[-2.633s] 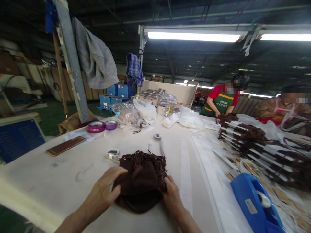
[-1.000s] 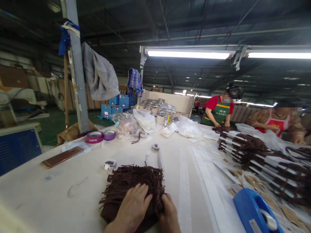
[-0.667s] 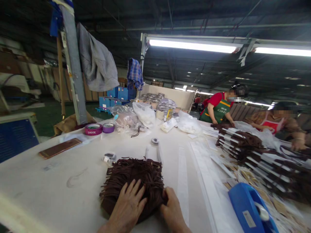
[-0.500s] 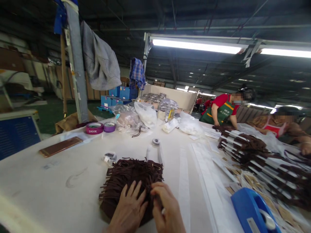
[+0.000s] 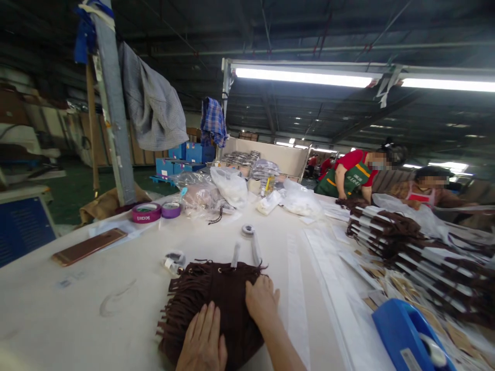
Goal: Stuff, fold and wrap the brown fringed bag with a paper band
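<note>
A dark brown fringed bag lies flat on the white table, with metal eyelets along its top edge. My left hand rests on its lower middle, fingers stretched out and pressed flat. Strands of fringe spread to the left side, while the middle panel shows smooth. At the bag's upper right, my right hand is closed with bent fingers; what they hold, if anything, is hidden beneath them. Grey-white straps reach out past the top edge, one ending in a ring-like coil.
A phone and two tape rolls lie at left. Plastic bags are heaped at the back. At right stand a blue tape dispenser and stacked brown fringed pieces. Two people work across the table.
My right hand has moved up and to the right across the bag, and the middle panel now shows without fringe. My left hand has shifted slightly down and left, its fingers closer together.
</note>
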Tool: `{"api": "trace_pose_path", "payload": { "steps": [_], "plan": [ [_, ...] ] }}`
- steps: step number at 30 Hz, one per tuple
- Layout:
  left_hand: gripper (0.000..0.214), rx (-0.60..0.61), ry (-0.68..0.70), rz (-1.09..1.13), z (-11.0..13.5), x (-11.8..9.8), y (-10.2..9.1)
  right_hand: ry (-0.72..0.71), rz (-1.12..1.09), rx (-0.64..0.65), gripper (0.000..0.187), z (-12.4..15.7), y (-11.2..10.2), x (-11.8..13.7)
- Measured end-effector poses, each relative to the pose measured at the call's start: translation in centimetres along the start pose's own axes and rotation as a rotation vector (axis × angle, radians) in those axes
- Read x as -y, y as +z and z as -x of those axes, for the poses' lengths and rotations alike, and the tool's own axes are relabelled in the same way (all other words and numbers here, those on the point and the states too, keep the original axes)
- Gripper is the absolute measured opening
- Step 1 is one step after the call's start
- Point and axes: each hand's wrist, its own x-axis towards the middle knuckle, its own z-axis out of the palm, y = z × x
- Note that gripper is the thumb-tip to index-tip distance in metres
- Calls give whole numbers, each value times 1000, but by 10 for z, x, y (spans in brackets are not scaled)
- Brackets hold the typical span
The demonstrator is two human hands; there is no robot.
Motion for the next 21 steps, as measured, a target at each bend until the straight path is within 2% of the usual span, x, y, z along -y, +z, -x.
{"api": "trace_pose_path", "payload": {
  "steps": [2,4,6,8,10,12,16,21],
  "plan": [
    [37,23,-9,-7,-3,-2,-3,81,-7,-32,26,-3,-14,-14],
    [37,27,-15,-15,-6,-3,-6,74,-45,-121,25,-1,-27,-14],
    [36,10,-19,-23,-9,-4,-9,-50,-139,-170,23,5,-35,0],
    [35,-1,-12,-29,-10,-3,-11,-255,-188,-50,23,13,-35,22],
    [34,-8,1,-35,-10,-2,-10,-387,-115,147,22,19,-27,40],
    [33,-20,3,-36,-10,-2,-8,-401,-4,253,26,23,-13,49],
    [33,-43,-42,-16,-9,-6,-4,-359,90,219,48,21,16,45],
    [33,-28,-50,-12,-7,-7,-5,-524,41,195,45,14,33,43]
  ]
}}
